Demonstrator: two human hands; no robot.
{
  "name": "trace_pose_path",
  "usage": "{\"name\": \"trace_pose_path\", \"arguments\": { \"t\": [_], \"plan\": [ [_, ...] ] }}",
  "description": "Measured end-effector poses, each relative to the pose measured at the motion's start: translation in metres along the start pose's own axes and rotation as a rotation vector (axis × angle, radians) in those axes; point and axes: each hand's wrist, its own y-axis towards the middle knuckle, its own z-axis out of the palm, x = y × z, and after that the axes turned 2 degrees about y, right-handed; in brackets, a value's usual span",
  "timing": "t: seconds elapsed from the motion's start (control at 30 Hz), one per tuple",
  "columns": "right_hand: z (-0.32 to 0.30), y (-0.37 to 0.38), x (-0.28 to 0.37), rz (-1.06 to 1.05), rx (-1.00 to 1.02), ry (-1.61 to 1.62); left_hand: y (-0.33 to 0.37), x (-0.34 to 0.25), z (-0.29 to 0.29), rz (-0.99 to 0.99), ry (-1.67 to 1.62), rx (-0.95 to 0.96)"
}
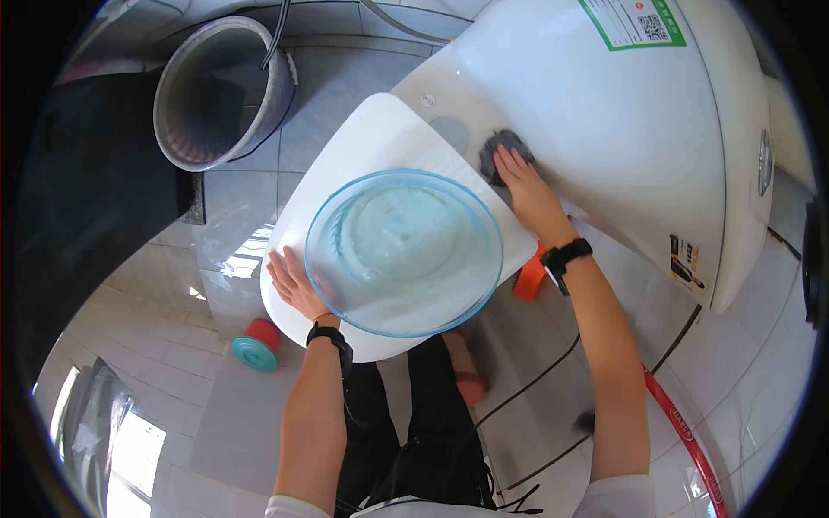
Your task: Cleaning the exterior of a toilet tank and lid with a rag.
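Note:
A clear, blue-tinted basin point(406, 246) with cloudy water in it stands on the closed white lid point(380, 129) of a toilet. My left hand point(295, 283) lies on the lid at the basin's left side, its fingers spread and nothing held. Beyond the lid, to the right, my right hand point(522, 186) presses a crumpled dark grey cloth point(504, 154) onto the white toilet body. My fingers lie over the cloth and hide part of it. The big white tank point(596, 129) rises beyond that hand.
A grey bucket point(259, 129) stands at the far left, with a cable over its rim. On the tiled floor sit a red and teal container point(257, 347) at left and an orange object point(530, 274) under my right wrist. A red hose point(682, 423) runs at lower right.

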Motion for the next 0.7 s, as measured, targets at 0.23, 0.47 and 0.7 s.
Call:
{"name": "trace_pose_path", "arguments": {
  "t": [0.23, 0.47, 0.7],
  "plan": [
    [-0.019, 0.098, 0.007, -0.208, 0.006, -0.212, -0.001, 0.002, 0.004, 0.01, -0.037, 0.009],
    [-0.013, 0.064, 0.005, -0.154, -0.022, -0.265, -0.001, 0.004, 0.005, 0.021, -0.006, -0.011],
    [-0.017, 0.078, 0.012, -0.203, -0.034, -0.49, -0.004, 0.005, 0.002, -0.021, 0.023, 0.002]
  ]
}}
